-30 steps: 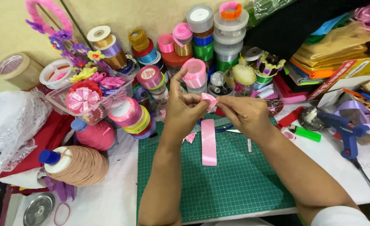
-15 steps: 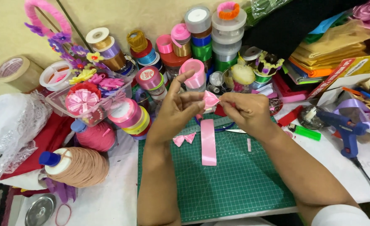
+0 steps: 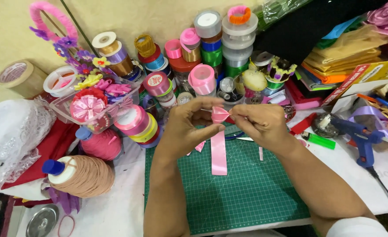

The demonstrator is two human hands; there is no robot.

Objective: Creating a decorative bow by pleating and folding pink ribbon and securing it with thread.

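crowded craft table (image 3: 115, 210), green cutting mat (image 3: 246, 193) near its front edge. above the mat, left hand (image 3: 183, 127) and right hand (image 3: 260, 125) pinch a folded pink ribbon petal (image 3: 220, 114). risk: satin slips, fold springs open.
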